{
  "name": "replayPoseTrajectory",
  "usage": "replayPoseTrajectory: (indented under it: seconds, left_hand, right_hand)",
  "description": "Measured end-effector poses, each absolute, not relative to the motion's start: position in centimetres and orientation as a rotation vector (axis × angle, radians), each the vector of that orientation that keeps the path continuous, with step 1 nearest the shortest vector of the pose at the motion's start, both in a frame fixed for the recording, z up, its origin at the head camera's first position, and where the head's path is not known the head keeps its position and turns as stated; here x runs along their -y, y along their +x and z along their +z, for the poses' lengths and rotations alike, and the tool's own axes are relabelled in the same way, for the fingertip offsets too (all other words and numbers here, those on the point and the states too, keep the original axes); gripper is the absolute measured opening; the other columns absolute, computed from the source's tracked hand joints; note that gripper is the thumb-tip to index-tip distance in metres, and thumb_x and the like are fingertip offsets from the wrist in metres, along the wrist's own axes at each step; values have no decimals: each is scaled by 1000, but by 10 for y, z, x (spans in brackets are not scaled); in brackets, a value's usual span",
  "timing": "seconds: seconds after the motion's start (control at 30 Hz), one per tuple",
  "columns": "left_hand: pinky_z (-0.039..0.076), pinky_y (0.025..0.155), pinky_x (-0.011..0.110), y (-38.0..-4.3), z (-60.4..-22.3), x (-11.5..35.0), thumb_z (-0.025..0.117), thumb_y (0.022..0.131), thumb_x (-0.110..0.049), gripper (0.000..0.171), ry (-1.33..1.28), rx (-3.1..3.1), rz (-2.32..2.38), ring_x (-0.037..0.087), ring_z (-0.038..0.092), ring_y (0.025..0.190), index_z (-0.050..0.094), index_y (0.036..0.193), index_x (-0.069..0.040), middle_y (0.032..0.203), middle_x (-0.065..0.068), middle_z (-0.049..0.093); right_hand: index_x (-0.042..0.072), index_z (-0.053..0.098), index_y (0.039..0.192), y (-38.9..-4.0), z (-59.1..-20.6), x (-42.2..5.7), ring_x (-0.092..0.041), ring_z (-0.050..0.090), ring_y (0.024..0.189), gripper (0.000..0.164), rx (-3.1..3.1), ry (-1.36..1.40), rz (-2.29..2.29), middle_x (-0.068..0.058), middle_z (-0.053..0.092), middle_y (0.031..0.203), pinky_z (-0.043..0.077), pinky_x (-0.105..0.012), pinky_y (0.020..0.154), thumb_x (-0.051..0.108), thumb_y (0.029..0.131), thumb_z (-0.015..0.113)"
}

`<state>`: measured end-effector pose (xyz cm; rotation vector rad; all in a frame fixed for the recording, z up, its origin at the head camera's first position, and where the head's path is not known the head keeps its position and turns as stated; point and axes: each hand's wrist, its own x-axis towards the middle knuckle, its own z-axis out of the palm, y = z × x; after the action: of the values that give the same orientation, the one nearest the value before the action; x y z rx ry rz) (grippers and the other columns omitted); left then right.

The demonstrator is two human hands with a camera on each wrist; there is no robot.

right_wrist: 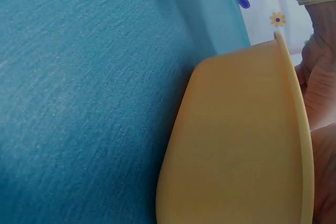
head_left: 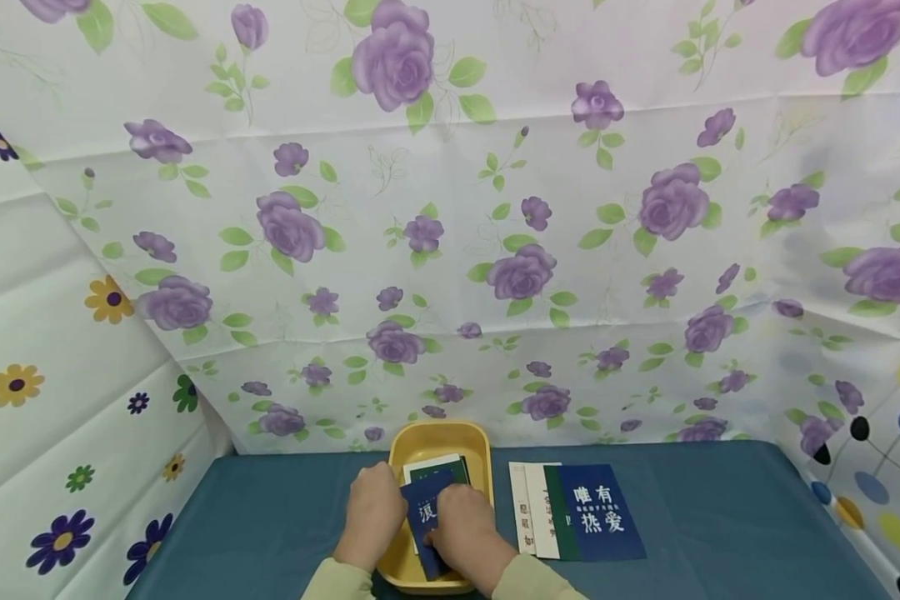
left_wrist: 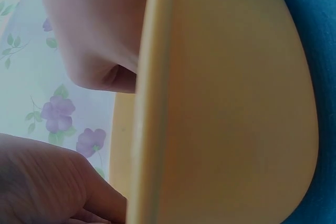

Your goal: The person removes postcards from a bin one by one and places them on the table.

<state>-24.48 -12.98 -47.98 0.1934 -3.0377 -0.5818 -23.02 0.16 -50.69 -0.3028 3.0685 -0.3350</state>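
A dark blue card [head_left: 423,508] with white characters is held tilted over the yellow tray [head_left: 483,442]. My right hand [head_left: 465,525] grips its right side, the thumb lying on its face. At its upper left corner, my left hand [head_left: 373,510] pinches the edge with curled fingers; the fingertips are hidden. Beneath, a green card with a white border [head_left: 461,468] lies in the tray, partly covered. In both wrist views the tray's wall [left_wrist: 236,103] hides the card and most of the fingers.
Right of the tray, several overlapping cards lie on the blue-green tabletop [head_left: 720,517]: a blue one [head_left: 607,533] on top, white and green ones [head_left: 525,500] below. A flowered cloth [head_left: 450,250] hangs behind, with patterned cloths at both sides.
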Motion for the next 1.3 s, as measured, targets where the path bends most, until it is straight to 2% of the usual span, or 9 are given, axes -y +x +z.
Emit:
replayPoseTrajectory:
  seconds: [0.47,0.83,1.3]
  left_hand:
    - [42,41,30,-244,-480,129,66,71,0,10,189,3025,-584,20,57,56,59,78,-3,66,8,55]
    - [43,42,29,-245,-481,130,66,73,0,10,197,3055,-590,20,57,54,60,80,-3,66,7,56]
    - [44,43,31,-245,-481,130,65,74,0,8,188,3025,-588,22,58,56,60,79,-2,66,8,55]
  right_hand:
    - [6,61,86,-235,-510,1,-15,54,68,61,-3108,-271,-309,-2,55,74,48,-31,61,50,51,85]
    - [9,60,85,-235,-512,0,-12,54,66,56,-3093,-247,-417,1,55,73,48,-31,59,44,50,87]
    - [10,62,81,-233,-510,3,-13,55,63,61,-3190,-262,-182,0,55,69,48,-29,54,51,43,86]
